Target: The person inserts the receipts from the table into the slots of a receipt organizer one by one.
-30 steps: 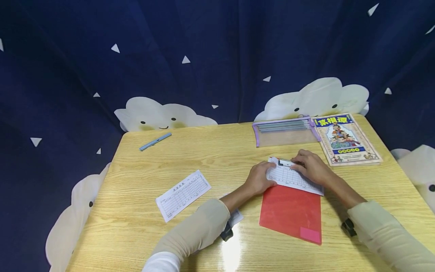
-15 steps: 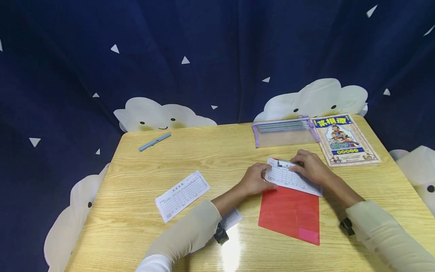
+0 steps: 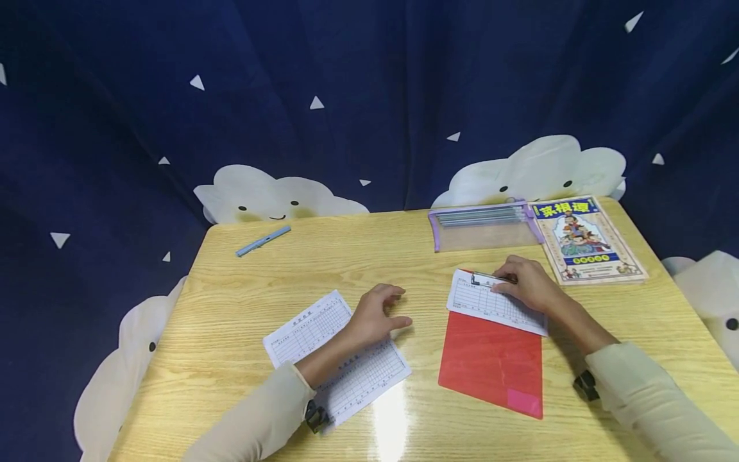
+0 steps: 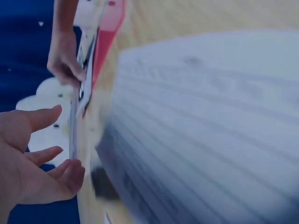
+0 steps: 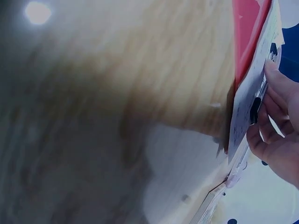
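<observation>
A red clipboard lies on the table right of centre, with a printed form across its upper part. My right hand pinches the metal clip at the top; the right wrist view shows thumb and fingers around the clip. Away to the left, my left hand hovers with fingers spread and nothing between them. Beneath and behind that forearm lie two loose printed forms, an upper form and a lower form, partly covered. In the left wrist view a form looms large and blurred.
At the back right is a purple-edged mesh pencil case holding several grey sticks. Beside it a comic-style book lies flat. A blue pen rests at the back left. Behind the table hangs a dark blue curtain.
My left hand has let go of the form's left end on the clipboard and moved left, above the loose forms. The right hand keeps its place at the clip.
</observation>
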`<action>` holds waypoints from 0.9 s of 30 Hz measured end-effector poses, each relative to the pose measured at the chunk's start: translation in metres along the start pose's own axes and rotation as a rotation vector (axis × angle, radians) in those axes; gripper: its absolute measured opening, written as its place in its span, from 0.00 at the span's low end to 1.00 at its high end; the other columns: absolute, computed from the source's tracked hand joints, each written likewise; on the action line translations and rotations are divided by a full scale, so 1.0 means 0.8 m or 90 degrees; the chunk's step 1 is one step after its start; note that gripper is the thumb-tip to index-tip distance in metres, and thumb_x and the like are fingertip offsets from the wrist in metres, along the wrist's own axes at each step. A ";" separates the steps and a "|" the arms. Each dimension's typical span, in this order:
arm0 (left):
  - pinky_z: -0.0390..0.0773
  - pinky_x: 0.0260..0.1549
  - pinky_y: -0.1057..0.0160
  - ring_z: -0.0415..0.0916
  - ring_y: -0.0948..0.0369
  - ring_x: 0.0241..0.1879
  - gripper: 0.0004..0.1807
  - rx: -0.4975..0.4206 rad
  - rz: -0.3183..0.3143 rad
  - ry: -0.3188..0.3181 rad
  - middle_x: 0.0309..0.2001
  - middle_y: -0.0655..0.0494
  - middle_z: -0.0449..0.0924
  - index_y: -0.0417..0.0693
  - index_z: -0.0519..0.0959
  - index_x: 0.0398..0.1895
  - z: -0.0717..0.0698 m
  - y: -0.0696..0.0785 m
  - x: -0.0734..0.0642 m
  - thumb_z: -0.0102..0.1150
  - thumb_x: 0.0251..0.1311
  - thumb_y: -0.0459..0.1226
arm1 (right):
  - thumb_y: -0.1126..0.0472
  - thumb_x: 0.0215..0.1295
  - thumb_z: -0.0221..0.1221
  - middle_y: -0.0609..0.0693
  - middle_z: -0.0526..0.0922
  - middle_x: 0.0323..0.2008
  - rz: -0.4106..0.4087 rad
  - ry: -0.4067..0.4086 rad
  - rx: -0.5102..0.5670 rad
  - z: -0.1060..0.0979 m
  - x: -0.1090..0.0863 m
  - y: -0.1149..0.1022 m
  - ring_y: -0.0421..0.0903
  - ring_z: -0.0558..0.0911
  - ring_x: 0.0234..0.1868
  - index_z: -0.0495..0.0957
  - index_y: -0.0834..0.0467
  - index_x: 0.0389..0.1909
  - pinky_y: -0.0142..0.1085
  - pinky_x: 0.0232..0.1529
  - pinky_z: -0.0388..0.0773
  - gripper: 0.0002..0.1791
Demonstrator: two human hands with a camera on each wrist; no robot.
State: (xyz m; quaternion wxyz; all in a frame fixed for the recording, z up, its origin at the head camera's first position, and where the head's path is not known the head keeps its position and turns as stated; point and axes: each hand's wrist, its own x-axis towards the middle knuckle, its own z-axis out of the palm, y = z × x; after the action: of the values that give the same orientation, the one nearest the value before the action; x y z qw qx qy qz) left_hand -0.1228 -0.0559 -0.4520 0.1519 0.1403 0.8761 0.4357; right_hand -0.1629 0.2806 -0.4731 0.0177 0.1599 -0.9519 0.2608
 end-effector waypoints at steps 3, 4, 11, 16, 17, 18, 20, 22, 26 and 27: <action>0.74 0.55 0.51 0.73 0.49 0.56 0.32 0.004 -0.027 0.033 0.58 0.47 0.74 0.44 0.72 0.60 -0.020 -0.017 -0.019 0.69 0.50 0.39 | 0.62 0.49 0.71 0.52 0.79 0.28 0.008 -0.003 0.005 0.000 0.000 0.000 0.46 0.76 0.30 0.84 0.64 0.34 0.40 0.34 0.71 0.12; 0.73 0.56 0.50 0.73 0.49 0.56 0.31 0.011 -0.034 0.050 0.58 0.46 0.74 0.44 0.72 0.60 -0.027 -0.023 -0.025 0.70 0.50 0.39 | 0.62 0.49 0.70 0.52 0.79 0.28 0.009 -0.006 0.008 0.000 0.000 0.000 0.46 0.76 0.31 0.84 0.64 0.34 0.40 0.34 0.71 0.12; 0.69 0.59 0.45 0.70 0.44 0.58 0.30 0.073 -0.053 0.173 0.57 0.43 0.73 0.39 0.74 0.55 -0.072 -0.055 -0.060 0.71 0.47 0.37 | 0.62 0.49 0.70 0.52 0.79 0.28 0.017 -0.006 0.008 -0.001 0.000 0.000 0.45 0.74 0.29 0.84 0.63 0.35 0.37 0.32 0.69 0.12; 0.61 0.55 0.40 0.62 0.41 0.60 0.32 0.138 -0.128 0.193 0.61 0.38 0.66 0.38 0.73 0.56 -0.091 -0.073 -0.085 0.71 0.46 0.39 | 0.62 0.48 0.70 0.53 0.80 0.29 0.021 -0.009 0.010 0.000 0.000 0.000 0.46 0.75 0.30 0.84 0.64 0.35 0.38 0.33 0.71 0.13; 0.61 0.54 0.40 0.61 0.41 0.59 0.33 0.144 -0.147 0.193 0.61 0.38 0.65 0.39 0.72 0.57 -0.094 -0.077 -0.089 0.71 0.46 0.39 | 0.62 0.48 0.71 0.53 0.80 0.29 0.023 -0.010 0.010 0.000 0.000 0.000 0.46 0.76 0.31 0.84 0.64 0.35 0.38 0.33 0.71 0.13; 0.61 0.52 0.41 0.60 0.41 0.59 0.33 0.149 -0.164 0.195 0.62 0.37 0.64 0.39 0.72 0.57 -0.097 -0.081 -0.093 0.71 0.46 0.39 | 0.62 0.48 0.71 0.53 0.80 0.29 0.025 -0.011 0.011 0.000 0.000 0.000 0.46 0.76 0.31 0.84 0.64 0.35 0.38 0.34 0.71 0.13; 0.62 0.50 0.42 0.60 0.41 0.57 0.33 0.162 -0.197 0.201 0.62 0.35 0.62 0.39 0.72 0.57 -0.103 -0.089 -0.100 0.71 0.46 0.39 | 0.62 0.48 0.71 0.53 0.80 0.29 0.027 -0.013 0.012 0.000 0.000 -0.001 0.46 0.75 0.31 0.84 0.64 0.35 0.37 0.33 0.70 0.13; 0.63 0.48 0.43 0.60 0.40 0.55 0.32 0.169 -0.224 0.203 0.62 0.33 0.61 0.39 0.72 0.56 -0.109 -0.095 -0.108 0.71 0.45 0.38 | 0.62 0.48 0.71 0.53 0.79 0.29 0.030 -0.014 0.012 0.000 0.001 -0.001 0.46 0.74 0.30 0.84 0.64 0.35 0.36 0.32 0.69 0.13; 0.64 0.46 0.44 0.60 0.38 0.54 0.32 0.170 -0.263 0.197 0.60 0.29 0.60 0.37 0.72 0.55 -0.118 -0.105 -0.122 0.72 0.44 0.36 | 0.61 0.48 0.71 0.53 0.79 0.29 0.032 -0.017 0.012 0.000 0.001 -0.001 0.45 0.73 0.29 0.84 0.64 0.35 0.34 0.30 0.68 0.14; 0.64 0.46 0.44 0.59 0.38 0.55 0.33 0.167 -0.271 0.194 0.60 0.28 0.59 0.37 0.72 0.55 -0.120 -0.107 -0.126 0.72 0.43 0.35 | 0.61 0.49 0.71 0.53 0.79 0.29 0.034 -0.018 0.013 -0.001 0.001 -0.001 0.44 0.72 0.29 0.84 0.64 0.36 0.34 0.30 0.67 0.14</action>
State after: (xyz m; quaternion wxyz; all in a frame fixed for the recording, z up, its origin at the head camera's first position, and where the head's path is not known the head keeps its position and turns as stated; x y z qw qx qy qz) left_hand -0.0778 -0.2128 -0.4515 0.0873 -0.0950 0.9473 0.2932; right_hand -0.1633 0.2798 -0.4720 -0.0048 0.1383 -0.9533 0.2686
